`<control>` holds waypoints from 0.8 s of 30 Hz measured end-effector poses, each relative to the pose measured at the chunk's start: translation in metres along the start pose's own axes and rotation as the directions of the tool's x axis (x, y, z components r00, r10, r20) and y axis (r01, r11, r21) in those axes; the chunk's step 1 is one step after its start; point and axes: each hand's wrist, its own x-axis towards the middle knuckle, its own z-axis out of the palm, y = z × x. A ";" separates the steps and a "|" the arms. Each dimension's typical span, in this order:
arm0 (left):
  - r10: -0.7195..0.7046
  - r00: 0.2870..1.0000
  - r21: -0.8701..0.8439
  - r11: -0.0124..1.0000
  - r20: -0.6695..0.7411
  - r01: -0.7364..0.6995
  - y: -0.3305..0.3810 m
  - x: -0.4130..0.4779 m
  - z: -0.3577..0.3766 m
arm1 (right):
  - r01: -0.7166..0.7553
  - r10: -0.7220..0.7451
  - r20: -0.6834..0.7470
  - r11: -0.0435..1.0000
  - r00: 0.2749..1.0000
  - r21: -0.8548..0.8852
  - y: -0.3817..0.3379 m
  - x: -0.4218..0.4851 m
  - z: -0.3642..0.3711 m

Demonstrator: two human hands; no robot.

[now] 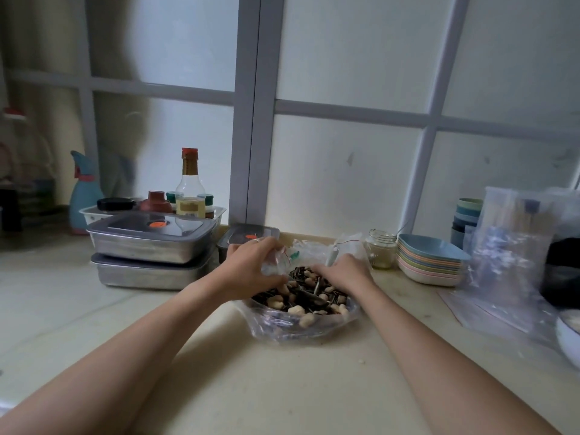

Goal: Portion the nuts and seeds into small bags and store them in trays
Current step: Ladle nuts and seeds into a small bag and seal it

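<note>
leftward, 2 stacked trays (141, 248); 1 bag (272, 265) held.

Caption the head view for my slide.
Left hand grips a small clear bag; right hand reaches into the nuts and seeds.

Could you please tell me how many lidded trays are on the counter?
3. Two steel ones are stacked at the left, the upper tray on the lower tray; a smaller tray sits behind the left hand. Others may be hidden.
</note>
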 end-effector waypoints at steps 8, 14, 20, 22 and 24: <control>-0.096 0.995 -0.076 0.992 0.027 0.098 -0.002 0.000 -0.004 | 0.018 0.043 -0.102 0.847 0.994 0.532 -0.003 -0.008 -0.017; -0.110 0.993 -0.096 0.989 0.032 0.113 -0.001 -0.001 -0.005 | 0.083 -0.058 -0.060 0.695 0.997 0.714 0.001 -0.008 -0.035; -0.139 0.988 -0.165 0.975 0.060 0.147 -0.001 -0.003 -0.005 | 0.102 -0.201 0.044 0.661 0.979 0.744 0.007 -0.018 -0.048; -0.141 0.987 -0.182 0.971 0.083 0.154 -0.001 -0.004 -0.006 | 0.086 -0.273 0.121 0.641 0.954 0.763 0.008 -0.022 -0.055; -0.137 0.985 -0.190 0.970 0.101 0.154 -0.001 -0.004 -0.008 | 0.129 -0.304 0.100 0.648 0.948 0.751 0.008 -0.025 -0.061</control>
